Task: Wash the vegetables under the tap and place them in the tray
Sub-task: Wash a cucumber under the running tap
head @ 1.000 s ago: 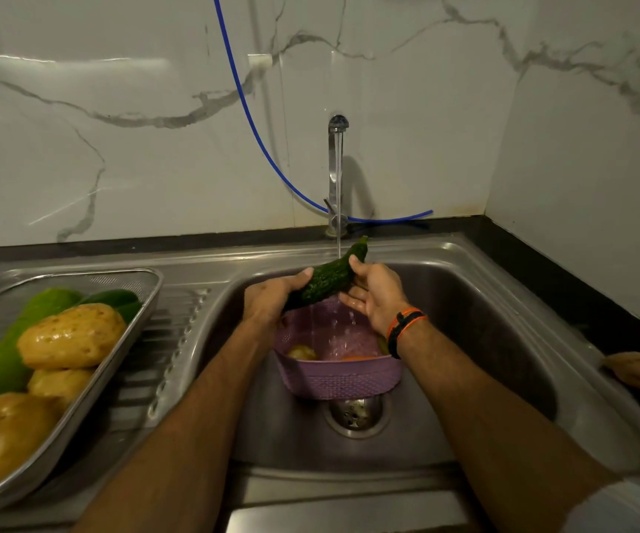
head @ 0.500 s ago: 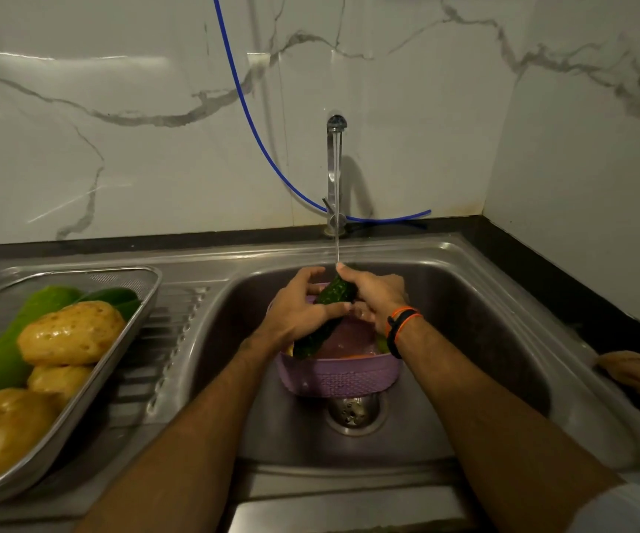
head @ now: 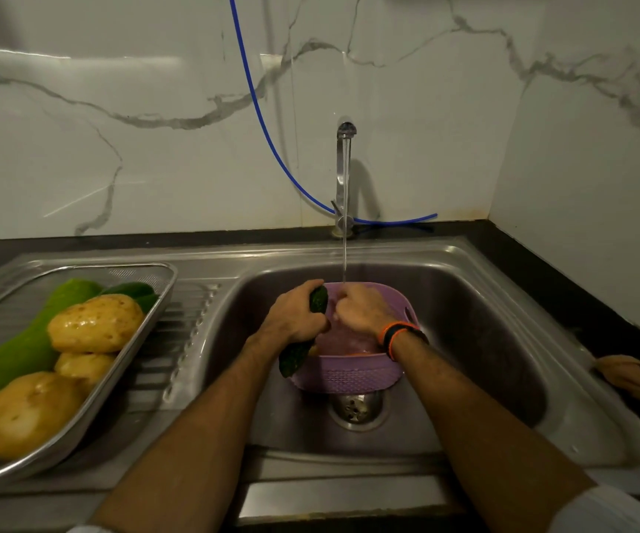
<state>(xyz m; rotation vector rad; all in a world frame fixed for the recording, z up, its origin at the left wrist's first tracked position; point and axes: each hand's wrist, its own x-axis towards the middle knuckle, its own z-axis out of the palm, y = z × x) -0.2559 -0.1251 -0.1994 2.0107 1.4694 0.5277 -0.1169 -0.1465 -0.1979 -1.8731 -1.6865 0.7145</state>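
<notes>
Head view: left hand (head: 296, 316) wrapped round a dark green cucumber (head: 294, 355), held steeply tilted, top end poking out above the fist, lower end hanging past the near-left rim of the purple basket (head: 345, 378). Right hand (head: 360, 310) just right of it, fingers curled over the basket; can't tell if it grips anything. Tap (head: 343, 175) stream lands between the hands. Steel tray (head: 118, 373) well left of left hand, holding potatoes (head: 95, 323) and green vegetables.
</notes>
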